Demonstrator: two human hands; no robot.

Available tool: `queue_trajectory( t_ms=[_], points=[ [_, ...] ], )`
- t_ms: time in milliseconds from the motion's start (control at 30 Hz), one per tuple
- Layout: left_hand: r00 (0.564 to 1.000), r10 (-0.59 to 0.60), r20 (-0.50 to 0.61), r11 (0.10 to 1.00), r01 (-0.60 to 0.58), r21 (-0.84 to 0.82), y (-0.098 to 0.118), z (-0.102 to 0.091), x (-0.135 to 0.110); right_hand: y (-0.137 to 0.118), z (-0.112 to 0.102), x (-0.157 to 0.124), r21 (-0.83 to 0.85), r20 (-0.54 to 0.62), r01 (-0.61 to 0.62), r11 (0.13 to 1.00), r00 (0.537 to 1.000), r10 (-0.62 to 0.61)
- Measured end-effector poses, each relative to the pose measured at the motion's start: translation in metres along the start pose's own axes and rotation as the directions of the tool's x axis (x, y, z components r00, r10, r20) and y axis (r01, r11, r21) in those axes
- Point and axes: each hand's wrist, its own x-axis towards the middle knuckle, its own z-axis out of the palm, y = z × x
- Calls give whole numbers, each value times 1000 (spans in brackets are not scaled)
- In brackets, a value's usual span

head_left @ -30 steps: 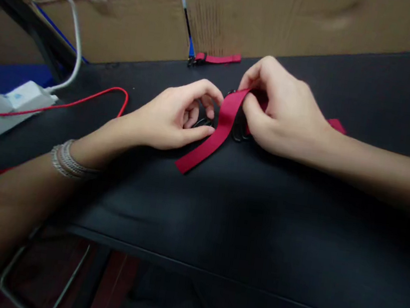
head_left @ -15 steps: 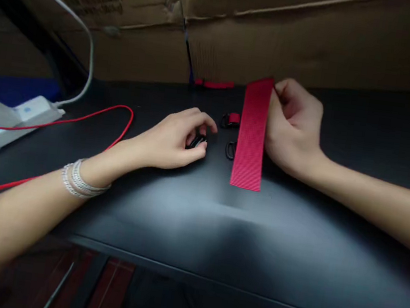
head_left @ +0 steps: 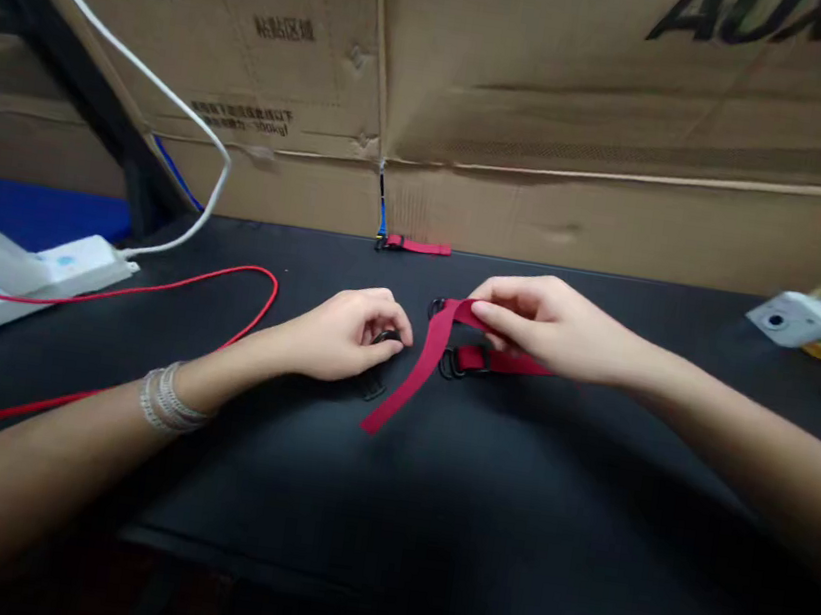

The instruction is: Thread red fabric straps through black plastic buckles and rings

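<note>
Live now: my right hand (head_left: 551, 326) is pinching the red webbing strap (head_left: 423, 370) between thumb and fingers, its tail running down across the black tabletop (head_left: 552, 498). Just beside it, my left hand (head_left: 344, 335) curls closed around a small black ring (head_left: 387, 337).

Bare forearms (head_left: 741, 442), stacked silver bangles (head_left: 165, 398) on left wrist (head_left: 237, 363)

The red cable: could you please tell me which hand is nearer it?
Left: the left hand lies just right of the red cable; the right hand is farther right.
</note>
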Motion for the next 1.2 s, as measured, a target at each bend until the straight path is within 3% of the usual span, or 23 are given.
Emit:
queue_trajectory(
  t_ms=[133,267,500,700,833,967,1067,1200],
  points=[
    [997,-71,43,989,76,-130,6,-3,-1,-6,-4,-28,60,-215,-1,998,977,14],
    [991,-105,78,963,121,-242,17,-6,-3,0,2,-56,54,-344,-36,998,938,52],
    [971,-162,176,903,218,-371,36,-2,-11,16,2,-60,-19,-186,-107,994,977,102],
    [916,-218,336,827,356,-435,50,8,-36,18,-15,-65,-151,-1,-154,976,988,156],
    [938,-172,300,876,285,-390,46,13,-48,17,-19,-70,-208,80,-128,970,986,147],
    [965,-114,235,940,182,-288,41,17,-53,19,-17,-71,-241,86,-112,964,987,137],
    [986,-56,155,983,82,-166,41,20,-54,21,-14,-69,-252,26,-79,965,996,89],
    [997,-30,75,996,36,-85,44,25,-52,26,-7,-66,-282,-83,5,959,996,-30]
  ],
)
